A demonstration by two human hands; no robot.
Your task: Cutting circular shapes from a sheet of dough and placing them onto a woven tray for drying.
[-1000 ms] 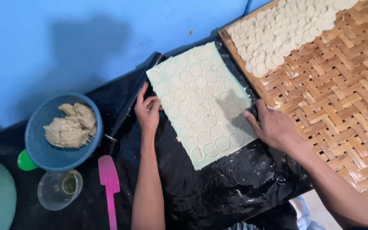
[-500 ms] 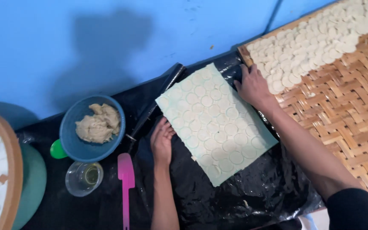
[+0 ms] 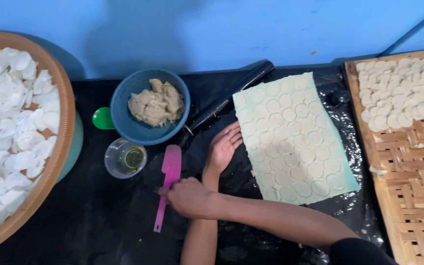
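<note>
Head view, looking down on black-covered worktop [image 3: 99,221]. Compared with half a second before: right hand [image 3: 190,196] no longer at corner of woven bamboo tray [image 3: 413,186], now crossed over left forearm and brought to pink spatula [image 3: 168,184]; left hand [image 3: 223,148] in same place at edge of dough sheet [image 3: 293,140].

Right-hand fingers curled over middle of spatula handle, touching it; full closure around handle not discernible. Spatula flat on worktop, blade pointing away from body, toward blue bowl [image 3: 150,108], handle end protruding below hand.

Left-hand fingers extended, flat, released, holding nothing; fingertips just at left edge of pale dough sheet, scored all over with round cut-outs and spread flat between spatula and bamboo tray.

Black rolling pin [image 3: 229,100] lying aslant between bowl and dough sheet. Bowl filled with beige dough lump. Clear glass cup [image 3: 125,158] just beside spatula blade, small green lid [image 3: 103,118] left of bowl. Round basket [image 3: 20,137] of white discs at far left; more white discs on upper part of bamboo tray.
</note>
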